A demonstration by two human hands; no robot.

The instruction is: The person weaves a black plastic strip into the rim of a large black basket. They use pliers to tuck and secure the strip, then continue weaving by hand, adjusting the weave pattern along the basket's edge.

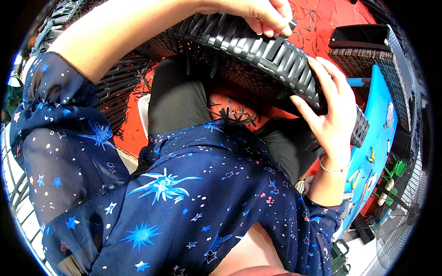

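Note:
A black basket (258,53) woven from flat, glossy strips lies tilted across my lap, its thick wrapped rim curving from upper left to right. At the top of that rim, my left hand (269,18) pinches a black strip (277,46) between thumb and fingers; the strip's far end is hidden by the fingers. Further right, my right hand (334,106) grips the basket's edge, thumb on the near side and fingers over the far side. The basket's inside is mostly in shadow.
Cut black strips (235,115) litter the red floor (131,119). To the right are a blue board (375,124), a dark woven box (368,50), green clips (396,168) and a wire fan guard (400,230). More black woven work (115,87) stands at left.

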